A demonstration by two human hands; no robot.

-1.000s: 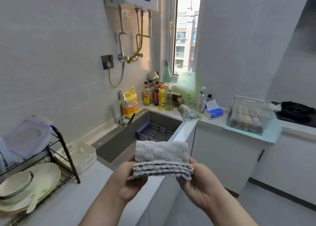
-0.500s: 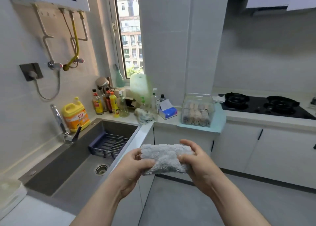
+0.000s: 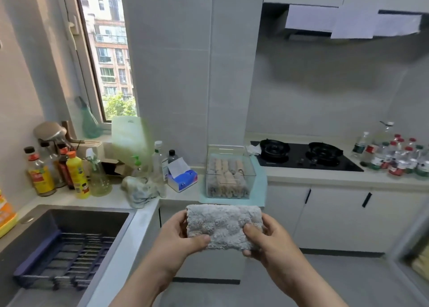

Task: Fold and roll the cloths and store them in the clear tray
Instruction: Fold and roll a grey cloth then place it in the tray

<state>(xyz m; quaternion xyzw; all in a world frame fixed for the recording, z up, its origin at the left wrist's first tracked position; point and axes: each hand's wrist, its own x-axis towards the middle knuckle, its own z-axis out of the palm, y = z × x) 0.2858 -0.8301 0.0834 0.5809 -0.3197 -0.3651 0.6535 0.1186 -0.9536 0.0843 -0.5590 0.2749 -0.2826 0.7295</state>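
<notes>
A grey fluffy rolled cloth is held level in front of me, over the floor beside the counter. My left hand grips its left end and my right hand grips its right end. Straight beyond it, on a pale green mat on the counter, stands the clear tray with several rolled cloths inside. A crumpled loose cloth lies on the counter corner to the left of the tray.
A sink with a dark rack is at lower left. Sauce bottles, a tissue box and a cutting board line the window corner. A black gas hob and several water bottles are to the right.
My view has swung right from the sink toward the tray and hob. The cloth went from a folded stack to a tight roll, and the tray is now closer.
</notes>
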